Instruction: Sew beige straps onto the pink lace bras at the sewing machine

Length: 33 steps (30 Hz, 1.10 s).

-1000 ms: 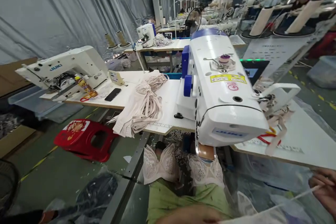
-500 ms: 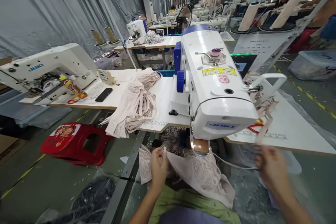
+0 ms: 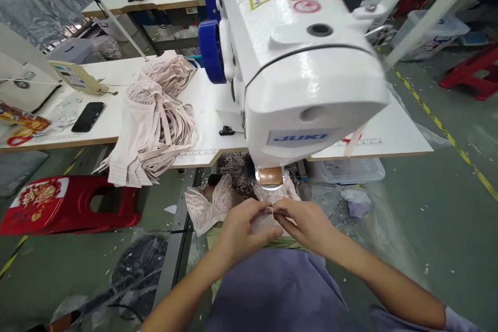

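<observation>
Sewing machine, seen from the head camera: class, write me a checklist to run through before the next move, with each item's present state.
1. Left hand and right hand on the pale fabric: ok, fingertips close together.
2. Needle in sight: not ok, none shows below the sewing machine.
3. Machine stopped: cannot tell.
4. Garment pile fully on the table: not ok, part hangs over the front edge.
5. Red-handled scissors away from both hands: ok, they lie far off to the left.

The held garment (image 3: 261, 222) is before the sewing machine (image 3: 311, 98); a garment pile (image 3: 153, 116) lies on the table (image 3: 204, 109), left of the sewing machine; a phone (image 3: 88, 117) farther left.
</observation>
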Motion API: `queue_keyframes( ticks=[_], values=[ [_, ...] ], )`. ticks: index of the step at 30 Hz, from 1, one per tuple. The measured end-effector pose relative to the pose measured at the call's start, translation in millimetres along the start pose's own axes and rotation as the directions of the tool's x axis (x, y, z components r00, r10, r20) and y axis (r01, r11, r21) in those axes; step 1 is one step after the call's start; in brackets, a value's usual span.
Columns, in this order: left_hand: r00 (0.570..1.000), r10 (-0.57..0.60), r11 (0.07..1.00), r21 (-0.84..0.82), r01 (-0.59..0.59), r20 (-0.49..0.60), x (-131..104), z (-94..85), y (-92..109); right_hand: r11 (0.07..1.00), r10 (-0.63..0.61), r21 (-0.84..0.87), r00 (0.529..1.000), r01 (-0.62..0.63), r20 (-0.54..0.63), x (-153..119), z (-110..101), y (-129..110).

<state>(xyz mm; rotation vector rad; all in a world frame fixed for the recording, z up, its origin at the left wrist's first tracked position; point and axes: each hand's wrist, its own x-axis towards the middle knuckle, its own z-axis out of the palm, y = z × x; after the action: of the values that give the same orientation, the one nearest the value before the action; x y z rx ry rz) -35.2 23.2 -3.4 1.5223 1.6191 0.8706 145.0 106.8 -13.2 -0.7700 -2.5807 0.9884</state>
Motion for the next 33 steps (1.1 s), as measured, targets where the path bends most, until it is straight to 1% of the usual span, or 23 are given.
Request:
queue_keyframes(
  ticks=[2, 5, 7, 9, 11, 14, 16, 18, 19, 20, 22, 23, 24, 25, 27, 30, 33],
  values=[
    [0.999, 0.019, 0.995, 0.095, -0.015, -0.041, -4, 8.8, -3, 0.998, 0.056, 0.009, 0.998, -0.056, 0.040, -2, 1, -1],
    [0.986, 0.135, 0.962, 0.250, -0.108, -0.093, -9, 19.3, -10, 0.982, 0.162, 0.079, 0.980, -0.171, 0.113, -2, -3, -1],
    [0.967, 0.232, 0.923, 0.338, -0.185, -0.102, -12, 22.9, -14, 0.964, 0.187, 0.152, 0.962, -0.218, 0.197, 2, -8, -1],
    [0.952, 0.290, 0.895, 0.382, -0.232, -0.099, -15, 24.9, -16, 0.945, 0.185, 0.219, 0.949, -0.244, 0.256, 6, -13, -3],
    [0.951, 0.297, 0.892, 0.378, -0.246, -0.082, -16, 25.8, -16, 0.922, 0.211, 0.265, 0.941, -0.281, 0.266, 8, -15, -5],
    [0.971, 0.234, 0.932, 0.296, -0.212, -0.042, -14, 23.2, -16, 0.863, 0.306, 0.321, 0.909, -0.390, 0.282, 9, -12, -2],
    [0.980, 0.200, 0.961, 0.197, -0.194, -0.010, -11, 17.5, -17, 0.784, 0.402, 0.406, 0.883, -0.469, 0.243, 9, -7, 4],
    [0.981, 0.191, 0.977, 0.098, -0.190, -0.007, -9, 9.0, -17, 0.693, 0.478, 0.518, 0.857, -0.502, 0.190, 10, -3, 12],
    [0.982, 0.190, 0.980, 0.061, -0.189, -0.012, -8, 4.3, -17, 0.678, 0.474, 0.550, 0.862, -0.488, 0.180, 10, -2, 15],
    [0.983, 0.180, 0.983, 0.040, -0.180, -0.015, -7, -0.2, -16, 0.700, 0.425, 0.557, 0.888, -0.446, 0.177, 10, -1, 16],
    [0.988, 0.156, 0.987, 0.041, -0.155, 0.000, -5, -7.9, -14, 0.812, 0.231, 0.507, 0.957, -0.288, 0.174, 11, -1, 16],
    [0.989, 0.150, 0.987, 0.052, -0.151, 0.016, -3, -10.8, -13, 0.865, 0.118, 0.467, 0.979, -0.184, 0.168, 11, -2, 14],
    [0.988, 0.149, 0.986, 0.065, -0.151, 0.033, -2, -12.8, -11, 0.898, 0.016, 0.431, 0.986, -0.087, 0.167, 11, -3, 12],
    [0.987, 0.152, 0.985, 0.078, -0.155, 0.045, -1, -14.1, -9, 0.916, -0.064, 0.400, 0.985, -0.006, 0.160, 11, -3, 9],
    [0.986, 0.161, 0.981, 0.101, -0.165, 0.049, 1, -15.0, -5, 0.933, -0.168, 0.345, 0.974, 0.107, 0.152, 12, -4, 3],
    [0.988, 0.149, 0.982, 0.113, -0.152, 0.033, 2, -14.6, -1, 0.939, -0.258, 0.258, 0.962, 0.228, 0.089, 11, -5, -1],
    [0.992, 0.123, 0.990, 0.058, -0.126, 0.039, 2, -15.1, 2, 0.931, -0.330, 0.163, 0.944, 0.327, -0.009, 10, -2, 0]
  ],
)
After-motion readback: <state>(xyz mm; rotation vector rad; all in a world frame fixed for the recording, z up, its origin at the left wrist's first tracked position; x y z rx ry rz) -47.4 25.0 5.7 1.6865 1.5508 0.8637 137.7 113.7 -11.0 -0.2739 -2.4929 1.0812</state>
